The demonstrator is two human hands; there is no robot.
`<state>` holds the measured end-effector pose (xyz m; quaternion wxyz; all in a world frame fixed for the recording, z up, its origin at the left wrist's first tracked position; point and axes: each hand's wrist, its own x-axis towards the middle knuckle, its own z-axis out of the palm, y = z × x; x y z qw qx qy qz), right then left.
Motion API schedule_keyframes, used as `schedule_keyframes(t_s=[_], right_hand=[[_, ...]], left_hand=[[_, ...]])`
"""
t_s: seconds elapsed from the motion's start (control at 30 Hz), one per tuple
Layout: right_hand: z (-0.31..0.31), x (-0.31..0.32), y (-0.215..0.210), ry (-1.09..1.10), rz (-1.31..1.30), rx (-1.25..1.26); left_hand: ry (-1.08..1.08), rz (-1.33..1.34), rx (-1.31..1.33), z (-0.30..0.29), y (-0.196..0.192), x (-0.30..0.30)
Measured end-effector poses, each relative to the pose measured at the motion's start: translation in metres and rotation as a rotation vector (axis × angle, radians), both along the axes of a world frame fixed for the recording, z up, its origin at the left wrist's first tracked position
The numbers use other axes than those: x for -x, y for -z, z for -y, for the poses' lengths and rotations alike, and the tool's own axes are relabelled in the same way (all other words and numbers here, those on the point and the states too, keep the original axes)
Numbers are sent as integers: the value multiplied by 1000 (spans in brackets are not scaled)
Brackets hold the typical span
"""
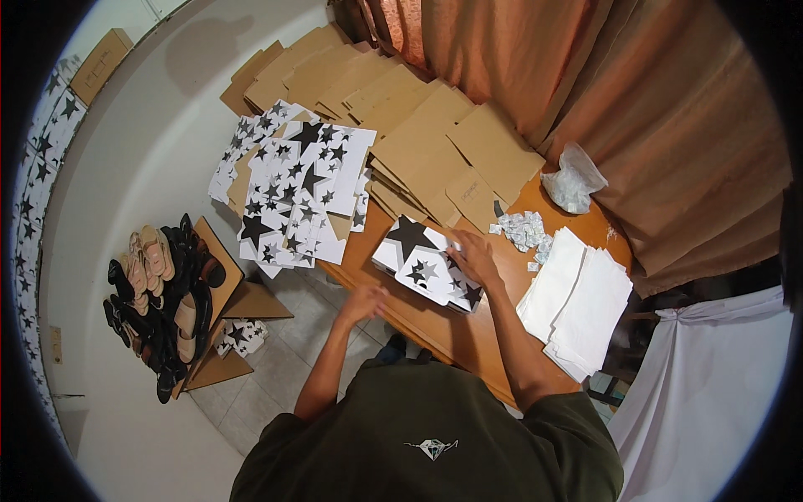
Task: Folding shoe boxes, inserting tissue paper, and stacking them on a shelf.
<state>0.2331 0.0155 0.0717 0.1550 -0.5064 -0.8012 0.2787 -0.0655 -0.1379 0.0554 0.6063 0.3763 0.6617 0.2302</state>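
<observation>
Far to the left of the left hand, shoes (150, 289) in black, tan and brown lie heaped on an open cardboard carton (224, 272). Nearer, beyond the left hand and leftward, flat star-printed cardboard (293, 197) overlaps in a loose pile, partly past the table (375, 294) edge. Behind it, brown cardboard sheets (418, 155) fan out beyond both hands.

The left hand (361, 304) hovers near the table's front edge, apart from the box and with nothing visible in it; its fingers are blurred, so I cannot tell how far they are spread. Between the hands sits a white shoebox (428, 266) with black and grey stars, close to that edge. The right hand (475, 258) lies over the box's right end, fingers spread, gripping nothing.

Just right of the right hand are small packets (525, 230), a clear plastic bag (575, 180) and white paper (577, 301).

A push toward the body could tip the box off the edge; a sweep of the right forearm might scatter the paper.
</observation>
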Motion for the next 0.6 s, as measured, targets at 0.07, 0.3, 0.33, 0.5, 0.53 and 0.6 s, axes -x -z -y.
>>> schedule_keyframes(t_s=[0.07,0.3,0.33,0.5,0.53,0.6], right_hand=[[17,-16,1,261,-97,-62],[49,-41,39,666,-262,395],[49,-38,43,658,-322,347],[38,-35,42,542,-571,246],[34,-35,43,497,-575,224],[29,-31,49,415,-606,243]], left_hand=[[-224,-295,-294,-17,5,14],[-274,-140,-436,-62,26,15],[-232,-83,-462,-57,29,19],[-285,-53,-436,-26,3,0],[-294,-68,-431,-21,7,-1],[-314,-90,-422,-5,17,6]])
